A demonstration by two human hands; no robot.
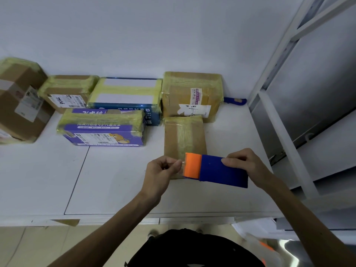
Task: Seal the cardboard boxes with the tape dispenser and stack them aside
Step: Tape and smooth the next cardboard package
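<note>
My right hand (245,165) grips a blue tape dispenser (221,170) with an orange front, held just above the near end of a small brown cardboard box (183,135). My left hand (161,170) pinches the clear tape end at the dispenser's orange mouth. A strip of tape runs along the top of the small box. Behind it stands a larger taped brown box (192,93) with a white label.
Several taped boxes sit along the wall: a purple one (102,128), a blue one (127,95), a brown one (67,91) and a big brown one (19,101) at far left. A blue handle (236,100) lies behind the right box. A metal frame (279,112) borders the white table (115,180).
</note>
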